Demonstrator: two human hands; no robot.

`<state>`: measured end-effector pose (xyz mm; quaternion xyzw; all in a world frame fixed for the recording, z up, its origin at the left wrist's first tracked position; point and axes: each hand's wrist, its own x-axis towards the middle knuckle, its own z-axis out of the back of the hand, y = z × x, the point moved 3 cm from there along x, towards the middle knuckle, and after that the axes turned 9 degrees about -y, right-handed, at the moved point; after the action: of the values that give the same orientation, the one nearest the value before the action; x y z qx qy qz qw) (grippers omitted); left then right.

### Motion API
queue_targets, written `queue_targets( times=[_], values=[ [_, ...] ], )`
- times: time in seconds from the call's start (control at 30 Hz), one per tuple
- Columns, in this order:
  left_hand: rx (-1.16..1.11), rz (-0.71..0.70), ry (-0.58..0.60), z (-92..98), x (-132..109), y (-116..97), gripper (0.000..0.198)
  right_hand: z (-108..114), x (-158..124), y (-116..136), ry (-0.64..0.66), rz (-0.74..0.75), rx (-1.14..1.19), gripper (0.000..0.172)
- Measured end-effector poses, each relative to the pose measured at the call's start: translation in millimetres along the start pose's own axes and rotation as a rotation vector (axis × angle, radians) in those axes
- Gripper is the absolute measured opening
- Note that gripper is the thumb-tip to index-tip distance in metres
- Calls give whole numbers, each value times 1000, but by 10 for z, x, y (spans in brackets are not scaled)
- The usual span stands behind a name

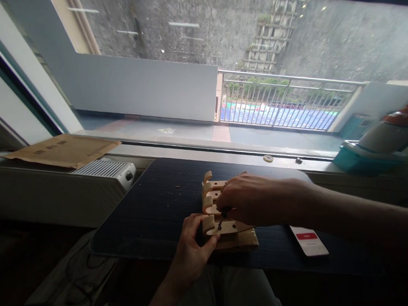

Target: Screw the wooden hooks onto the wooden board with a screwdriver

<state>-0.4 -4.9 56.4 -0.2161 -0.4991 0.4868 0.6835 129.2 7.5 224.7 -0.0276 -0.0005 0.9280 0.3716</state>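
A row of several pale wooden hooks [208,200], with curved ends and dark holes, lies on the dark table. My left hand [192,246] wraps around the curved end of the nearest hook [227,227], its thumb along the near side. Gripped in my right hand [242,194] is a screwdriver [222,221], whose handle is mostly hidden by the fingers. Its shaft slants down to a hole in that nearest hook. Beneath the hooks, a wooden piece [240,242] shows at the near edge. My right hand covers part of the other hooks.
On the table's right lies a phone [309,241] with a lit screen. The dark tabletop [149,218] carries small crumbs at left. Along the windowsill are a tape roll [268,158], a small dark object [298,160] and a teal box [353,157]. A brown envelope [68,150] rests on a radiator [103,171].
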Motion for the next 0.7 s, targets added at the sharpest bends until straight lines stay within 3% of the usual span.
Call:
queue_targets(
  times=[0.37,0.47,0.7],
  values=[
    [-32,63,36,-25,-23,69,23,-59,98,-44,72,-45,-27,13],
    [-38,65,37,-24,-18,69,24,-23,85,-63,80,-69,-48,21],
    [-25,57,59,-30,-10,81,24,113,34,-48,157,-39,53,17]
  ],
)
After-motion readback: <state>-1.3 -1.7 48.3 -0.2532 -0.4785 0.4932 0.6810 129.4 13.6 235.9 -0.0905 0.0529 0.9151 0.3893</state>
